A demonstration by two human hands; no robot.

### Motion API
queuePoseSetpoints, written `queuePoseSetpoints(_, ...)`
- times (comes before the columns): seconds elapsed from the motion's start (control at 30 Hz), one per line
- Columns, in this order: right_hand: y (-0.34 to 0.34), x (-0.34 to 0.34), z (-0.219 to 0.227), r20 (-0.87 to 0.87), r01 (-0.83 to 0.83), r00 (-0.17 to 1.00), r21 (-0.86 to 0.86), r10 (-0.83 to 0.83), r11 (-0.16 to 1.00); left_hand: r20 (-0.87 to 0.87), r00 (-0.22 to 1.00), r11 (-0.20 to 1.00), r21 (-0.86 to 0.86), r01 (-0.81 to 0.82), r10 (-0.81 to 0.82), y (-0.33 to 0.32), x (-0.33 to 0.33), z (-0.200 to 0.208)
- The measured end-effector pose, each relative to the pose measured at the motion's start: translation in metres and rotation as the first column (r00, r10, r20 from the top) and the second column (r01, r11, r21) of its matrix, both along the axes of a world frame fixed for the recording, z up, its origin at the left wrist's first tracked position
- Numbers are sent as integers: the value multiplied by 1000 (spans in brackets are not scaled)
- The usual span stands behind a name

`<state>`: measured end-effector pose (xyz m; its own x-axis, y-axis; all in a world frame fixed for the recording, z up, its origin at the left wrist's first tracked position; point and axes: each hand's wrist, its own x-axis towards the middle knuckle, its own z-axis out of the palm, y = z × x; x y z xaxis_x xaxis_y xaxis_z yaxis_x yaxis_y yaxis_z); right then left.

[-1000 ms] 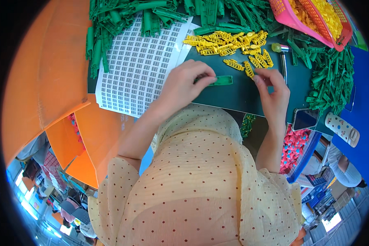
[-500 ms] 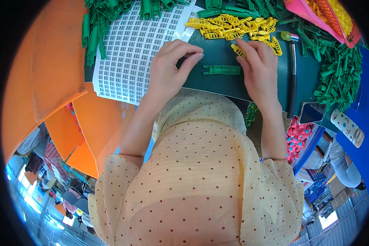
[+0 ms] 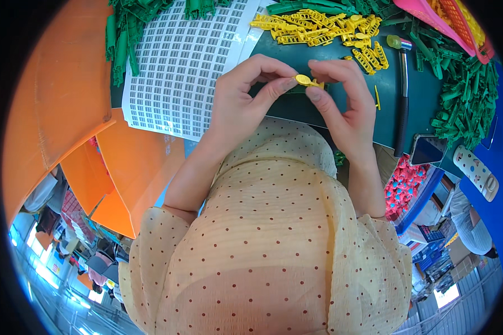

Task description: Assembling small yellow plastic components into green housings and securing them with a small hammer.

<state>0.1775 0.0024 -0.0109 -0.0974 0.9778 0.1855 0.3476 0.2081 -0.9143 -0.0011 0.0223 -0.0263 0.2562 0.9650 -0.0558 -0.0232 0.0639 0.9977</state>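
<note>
Over the dark green tabletop, both my hands come together around a small yellow plastic piece (image 3: 303,80) with a rounded end. My left hand (image 3: 243,97) pinches that end between thumb and forefinger. The far end sits at the fingers of my right hand (image 3: 349,100), its thumb against the near side and its forefinger arched above. Behind and below them lies a green plastic part, mostly hidden by the fingers. Several more yellow pieces (image 3: 318,28) are heaped just beyond my hands.
White sheets of small grey printed labels (image 3: 176,78) lie at left. Green parts (image 3: 464,103) pile at right and along the back. A black-handled hammer (image 3: 403,100), a thin yellow piece (image 3: 377,97), a phone (image 3: 427,149) and a pink basket (image 3: 425,19) are rightward. Orange panels (image 3: 67,72) stand at left.
My right hand has brought a yellow piece from the heap leftward to my left hand, which now pinches it. A thin yellow piece now shows on the tabletop at right.
</note>
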Motion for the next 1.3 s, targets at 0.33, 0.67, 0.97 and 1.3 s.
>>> queuePoseSetpoints(0.33, 12, 14, 7, 10, -42, 999, 28, 42, 999, -300, 950, 885, 414, 211, -86, 21, 1, 12)
queuePoseSetpoints(0.67, 7, 5, 3, -569, -160, 814, -409, -114, 898, 24, 997, 997, 13, 76, -76, 15, 8, 0)
queuePoseSetpoints(0.97, 5, 2, -9, -652, -133, 748, -333, -127, 933, -229, 972, 978, 182, 99, -56, -1, 11, 8)
queuePoseSetpoints(1.3, 3, 6, -2, -283, -50, 959, -118, 15, 992, -193, 978, 984, 143, 105, -76, 2, 4, 0)
